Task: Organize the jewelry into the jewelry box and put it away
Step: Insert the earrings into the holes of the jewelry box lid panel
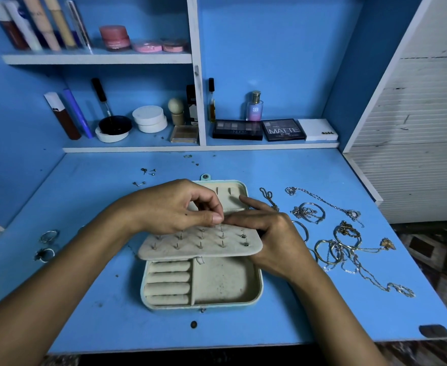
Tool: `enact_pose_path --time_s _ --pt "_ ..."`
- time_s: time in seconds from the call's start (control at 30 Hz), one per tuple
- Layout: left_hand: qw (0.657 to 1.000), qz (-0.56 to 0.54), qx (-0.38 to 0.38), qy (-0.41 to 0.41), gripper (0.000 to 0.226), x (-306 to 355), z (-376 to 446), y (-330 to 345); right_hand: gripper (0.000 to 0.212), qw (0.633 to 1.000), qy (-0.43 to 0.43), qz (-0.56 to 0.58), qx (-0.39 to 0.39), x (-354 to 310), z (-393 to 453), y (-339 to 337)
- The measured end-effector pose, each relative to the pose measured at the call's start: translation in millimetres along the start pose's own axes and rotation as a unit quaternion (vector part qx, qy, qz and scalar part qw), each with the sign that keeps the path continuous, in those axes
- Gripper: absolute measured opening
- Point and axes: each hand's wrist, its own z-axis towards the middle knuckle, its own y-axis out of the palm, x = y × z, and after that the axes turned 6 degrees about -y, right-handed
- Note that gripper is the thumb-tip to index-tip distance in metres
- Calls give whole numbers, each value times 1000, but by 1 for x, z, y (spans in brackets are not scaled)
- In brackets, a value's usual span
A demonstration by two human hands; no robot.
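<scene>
An open pale-blue jewelry box [258,286] with cream lining lies in the middle of the blue desk. Its cream earring flap [185,250], studded with several earring posts, lies across the box. My left hand [174,210] pinches something tiny at the flap's far edge; the item is too small to identify. My right hand [272,236] holds the flap's right side, its index finger pointing toward the lid. Loose stud earrings [147,172] lie at the back left. Two rings [46,244] sit at the left. Chains and bangles [341,241] are spread on the right.
Shelves at the back hold cosmetics: eyeshadow palettes [259,130], a perfume bottle [254,107], jars and tubes. A white slatted panel [412,154] borders the desk on the right. A small dark round item [193,324] lies near the desk's front edge.
</scene>
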Motion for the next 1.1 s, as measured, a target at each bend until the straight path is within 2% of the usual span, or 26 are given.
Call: enact_pose_path --time_s 0.33,1.1 --pt "1000 2 -23 -3 7 0 3 -1 23 1000 -9 -5 -2 0 0 -1" --pt "1000 -8 -23 1 7 -1 2 0 25 1000 1 5 0 -1 1 0"
